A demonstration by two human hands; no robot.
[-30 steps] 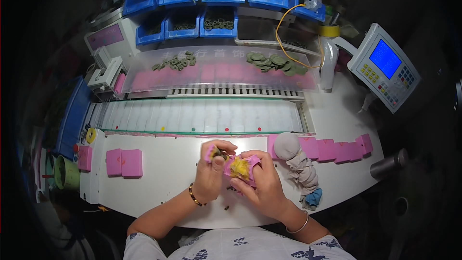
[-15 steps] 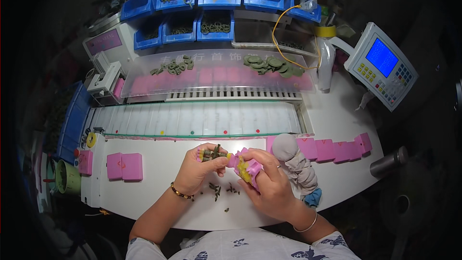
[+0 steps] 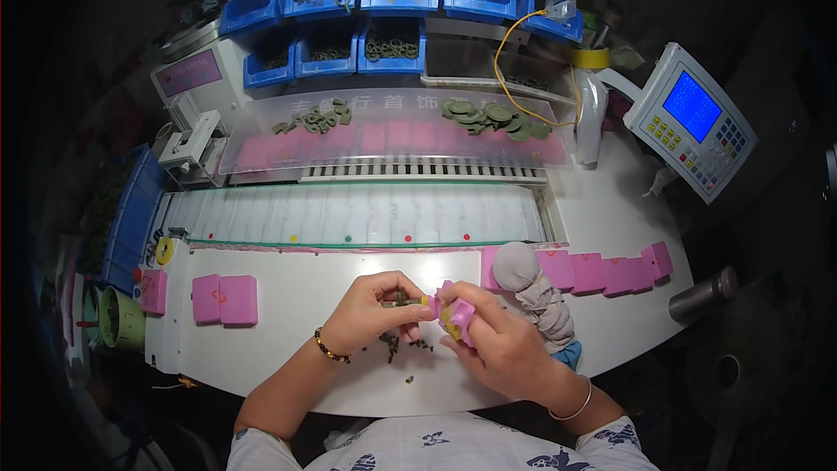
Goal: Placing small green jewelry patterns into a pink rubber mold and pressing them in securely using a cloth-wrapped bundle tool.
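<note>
Over the front middle of the white table, my two hands work close together on a pink and yellow flexible mold (image 3: 454,316). My right hand (image 3: 510,344) is closed around its folded body, thumb below and fingers above. My left hand (image 3: 370,310) is closed on a dark green wax piece (image 3: 401,298), whose right end meets a narrow pink and yellow part of the mold. My fingers partly hide the wax piece. Small dark green scraps (image 3: 392,344) lie on the table below my left hand.
Pink blocks (image 3: 237,301) lie at left, and a row of pink blocks (image 3: 588,272) at right beside a grey cloth bundle (image 3: 545,305). Behind are a white slatted conveyor (image 3: 357,214), a clear cover (image 3: 392,113) bearing green pieces, blue bins (image 3: 392,57) and a control panel (image 3: 693,118).
Both hands have shifted slightly right. My left fingers have turned and now cover more of the green piece; my right hand has tilted the mold.
</note>
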